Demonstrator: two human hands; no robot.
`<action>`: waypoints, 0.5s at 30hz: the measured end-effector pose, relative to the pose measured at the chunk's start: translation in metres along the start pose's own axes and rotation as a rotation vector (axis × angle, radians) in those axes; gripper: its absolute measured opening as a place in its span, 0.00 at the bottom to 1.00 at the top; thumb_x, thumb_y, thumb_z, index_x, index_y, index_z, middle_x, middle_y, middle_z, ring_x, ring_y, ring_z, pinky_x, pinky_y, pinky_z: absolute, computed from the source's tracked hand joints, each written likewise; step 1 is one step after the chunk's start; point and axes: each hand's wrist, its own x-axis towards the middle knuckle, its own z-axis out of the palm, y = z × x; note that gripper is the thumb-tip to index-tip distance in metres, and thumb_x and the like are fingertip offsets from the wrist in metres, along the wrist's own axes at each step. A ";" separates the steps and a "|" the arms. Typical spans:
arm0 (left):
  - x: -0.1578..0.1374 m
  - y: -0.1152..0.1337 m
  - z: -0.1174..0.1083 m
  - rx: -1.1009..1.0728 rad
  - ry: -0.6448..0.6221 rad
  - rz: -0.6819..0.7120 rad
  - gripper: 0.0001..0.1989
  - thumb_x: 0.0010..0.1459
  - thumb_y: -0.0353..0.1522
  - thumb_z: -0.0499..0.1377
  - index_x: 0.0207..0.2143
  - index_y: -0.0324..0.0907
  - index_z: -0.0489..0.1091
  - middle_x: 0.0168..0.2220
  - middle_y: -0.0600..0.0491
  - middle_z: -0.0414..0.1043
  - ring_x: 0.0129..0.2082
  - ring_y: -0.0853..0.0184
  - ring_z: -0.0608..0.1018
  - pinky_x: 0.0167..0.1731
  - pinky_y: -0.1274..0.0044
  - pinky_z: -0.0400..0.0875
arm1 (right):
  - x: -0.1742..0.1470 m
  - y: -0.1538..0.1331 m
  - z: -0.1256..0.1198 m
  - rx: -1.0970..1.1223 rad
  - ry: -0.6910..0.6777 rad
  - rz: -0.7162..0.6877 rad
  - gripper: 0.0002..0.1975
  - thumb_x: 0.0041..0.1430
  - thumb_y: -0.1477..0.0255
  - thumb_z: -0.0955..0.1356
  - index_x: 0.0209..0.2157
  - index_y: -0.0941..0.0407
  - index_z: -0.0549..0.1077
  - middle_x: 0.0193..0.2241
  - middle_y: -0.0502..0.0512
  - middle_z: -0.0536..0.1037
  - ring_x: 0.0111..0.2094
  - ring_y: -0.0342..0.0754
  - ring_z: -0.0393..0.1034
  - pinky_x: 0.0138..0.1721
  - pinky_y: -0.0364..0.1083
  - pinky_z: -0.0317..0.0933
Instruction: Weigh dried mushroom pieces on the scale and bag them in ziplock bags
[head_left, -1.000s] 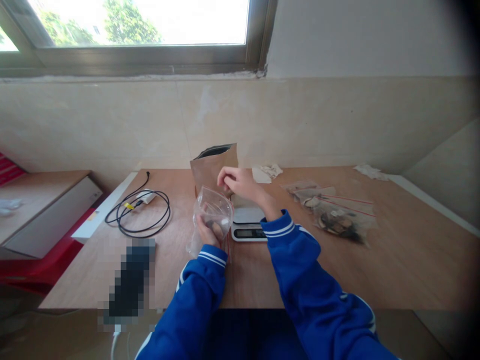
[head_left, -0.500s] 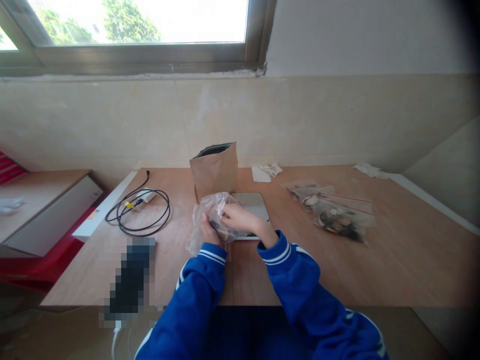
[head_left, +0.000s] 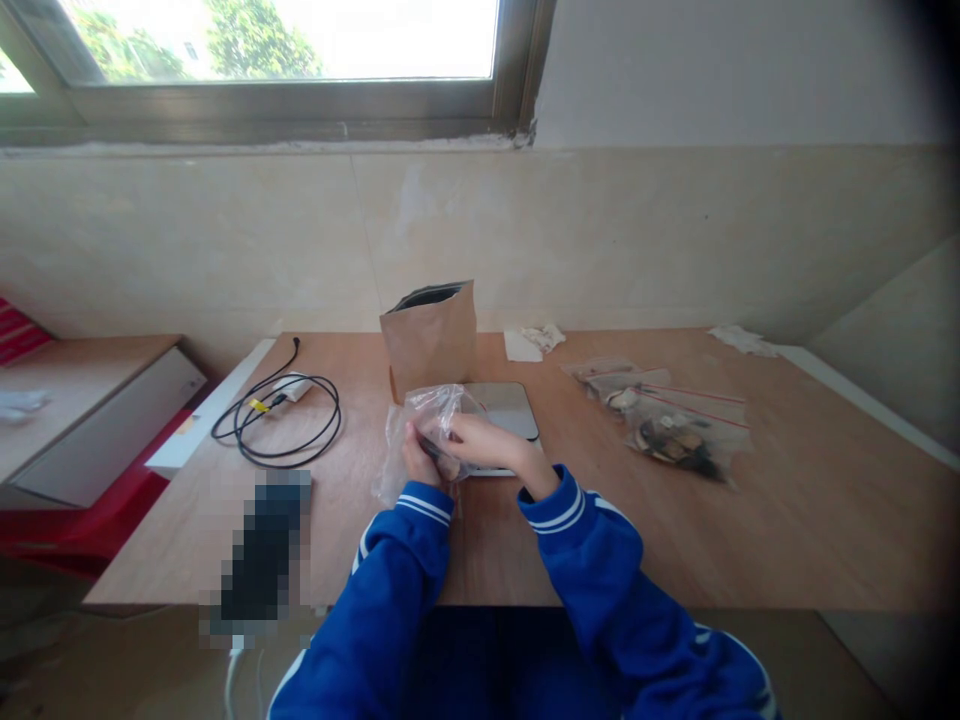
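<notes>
Left hand [head_left: 420,464] holds a clear bag [head_left: 440,410] (front table edge [head_left: 501,602] well apart).

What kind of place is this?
Probably a simple indoor workroom: on a wooden table near a window are what looks like a flat scale, an open brown bag and filled clear bags.

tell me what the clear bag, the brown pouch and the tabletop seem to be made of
Clear bag: likely thin plastic film, glossy; see-through, with bright creases.
Brown pouch: probably kraft paper, matte and tan, though its inside looks dark, so a lining is possible.
Tabletop: wood or wood-look laminate, low sheen; its brown surface shows faint grain.
</notes>
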 end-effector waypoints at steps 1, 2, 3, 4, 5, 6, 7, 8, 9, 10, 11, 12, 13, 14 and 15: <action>0.000 0.000 0.000 0.005 0.012 -0.008 0.26 0.58 0.47 0.52 0.41 0.34 0.75 0.40 0.44 0.78 0.46 0.58 0.78 0.53 0.66 0.67 | 0.000 0.002 0.001 0.012 -0.003 0.004 0.07 0.56 0.80 0.62 0.30 0.58 0.71 0.28 0.54 0.76 0.32 0.47 0.66 0.35 0.43 0.58; -0.001 0.001 0.001 0.009 0.015 -0.012 0.25 0.58 0.47 0.52 0.40 0.34 0.76 0.38 0.44 0.79 0.45 0.58 0.79 0.52 0.66 0.68 | 0.000 0.003 0.002 0.022 -0.005 0.007 0.07 0.56 0.81 0.62 0.30 0.58 0.71 0.28 0.53 0.76 0.31 0.47 0.65 0.35 0.43 0.58; -0.001 0.002 0.002 0.010 0.015 -0.015 0.25 0.58 0.46 0.53 0.40 0.33 0.76 0.37 0.45 0.79 0.43 0.58 0.79 0.52 0.66 0.69 | 0.001 0.005 0.003 0.030 -0.009 0.008 0.07 0.55 0.81 0.63 0.30 0.58 0.70 0.29 0.53 0.76 0.31 0.46 0.65 0.35 0.43 0.58; -0.002 0.003 0.003 0.008 0.013 -0.012 0.25 0.58 0.46 0.53 0.40 0.33 0.76 0.37 0.45 0.79 0.43 0.58 0.79 0.51 0.66 0.69 | 0.000 0.007 0.003 0.032 -0.011 0.006 0.07 0.54 0.81 0.63 0.31 0.58 0.70 0.29 0.52 0.75 0.31 0.46 0.64 0.35 0.43 0.58; -0.002 0.004 0.004 0.001 0.008 -0.003 0.25 0.58 0.45 0.53 0.41 0.33 0.75 0.38 0.45 0.79 0.43 0.58 0.79 0.51 0.66 0.69 | 0.000 0.008 0.004 0.030 -0.011 0.002 0.06 0.54 0.81 0.63 0.31 0.58 0.69 0.29 0.52 0.75 0.31 0.46 0.64 0.35 0.43 0.58; -0.003 0.006 0.006 -0.009 0.002 0.007 0.24 0.58 0.45 0.53 0.42 0.33 0.75 0.39 0.45 0.78 0.44 0.58 0.79 0.51 0.67 0.69 | 0.000 0.009 0.004 0.022 -0.012 -0.003 0.05 0.54 0.81 0.63 0.31 0.58 0.68 0.30 0.52 0.74 0.31 0.45 0.63 0.35 0.43 0.58; -0.004 0.007 0.007 -0.020 -0.003 0.014 0.24 0.58 0.44 0.53 0.43 0.34 0.75 0.40 0.45 0.78 0.45 0.58 0.78 0.52 0.68 0.69 | 0.000 0.011 0.005 0.013 -0.012 -0.009 0.04 0.54 0.80 0.64 0.31 0.58 0.67 0.30 0.52 0.73 0.31 0.45 0.63 0.35 0.43 0.58; -0.004 0.007 0.008 -0.030 -0.005 0.015 0.24 0.58 0.44 0.53 0.44 0.34 0.75 0.41 0.45 0.78 0.46 0.58 0.78 0.51 0.68 0.69 | 0.000 0.012 0.005 0.005 -0.009 -0.018 0.03 0.54 0.79 0.64 0.31 0.58 0.66 0.30 0.52 0.73 0.30 0.45 0.62 0.35 0.44 0.57; -0.004 0.008 0.008 -0.035 -0.004 0.009 0.24 0.58 0.44 0.53 0.45 0.34 0.75 0.41 0.44 0.78 0.45 0.58 0.78 0.51 0.68 0.69 | -0.001 0.013 0.005 0.001 -0.006 -0.029 0.02 0.55 0.78 0.64 0.32 0.58 0.66 0.31 0.52 0.72 0.30 0.45 0.62 0.35 0.44 0.57; -0.004 0.007 0.008 -0.035 0.003 -0.002 0.24 0.58 0.44 0.53 0.45 0.34 0.74 0.41 0.44 0.78 0.45 0.57 0.78 0.50 0.67 0.70 | -0.001 0.013 0.006 0.003 -0.007 -0.043 0.03 0.54 0.78 0.65 0.32 0.58 0.66 0.31 0.52 0.72 0.31 0.45 0.62 0.35 0.43 0.57; -0.004 0.007 0.008 -0.030 0.014 -0.011 0.25 0.58 0.44 0.53 0.45 0.33 0.74 0.41 0.43 0.77 0.44 0.57 0.79 0.49 0.66 0.70 | -0.001 0.014 0.006 0.008 -0.012 -0.055 0.03 0.54 0.79 0.65 0.32 0.58 0.66 0.31 0.52 0.71 0.31 0.45 0.62 0.34 0.43 0.57; -0.004 0.006 0.007 -0.020 0.024 -0.016 0.25 0.58 0.44 0.52 0.45 0.31 0.73 0.40 0.42 0.77 0.43 0.56 0.79 0.49 0.65 0.71 | 0.000 0.014 0.007 0.016 -0.017 -0.067 0.05 0.52 0.80 0.65 0.32 0.58 0.66 0.31 0.51 0.71 0.31 0.45 0.63 0.34 0.43 0.57; -0.003 0.005 0.006 -0.006 0.032 -0.019 0.26 0.58 0.44 0.52 0.45 0.30 0.73 0.40 0.41 0.77 0.43 0.55 0.79 0.48 0.64 0.71 | 0.000 0.015 0.007 0.022 -0.024 -0.074 0.06 0.51 0.81 0.65 0.32 0.58 0.66 0.31 0.51 0.71 0.31 0.45 0.63 0.34 0.43 0.57; -0.003 0.004 0.005 0.017 0.034 -0.019 0.26 0.58 0.44 0.51 0.46 0.29 0.72 0.39 0.40 0.77 0.42 0.54 0.79 0.47 0.64 0.71 | 0.000 0.014 0.007 0.025 -0.032 -0.074 0.08 0.49 0.83 0.65 0.32 0.58 0.67 0.31 0.51 0.72 0.31 0.45 0.64 0.35 0.43 0.57; -0.002 0.003 0.004 0.042 0.036 -0.019 0.27 0.59 0.44 0.50 0.46 0.29 0.72 0.39 0.40 0.77 0.42 0.54 0.79 0.46 0.64 0.72 | 0.001 0.014 0.007 0.022 -0.040 -0.067 0.09 0.48 0.84 0.65 0.31 0.58 0.67 0.30 0.50 0.72 0.31 0.45 0.64 0.35 0.42 0.57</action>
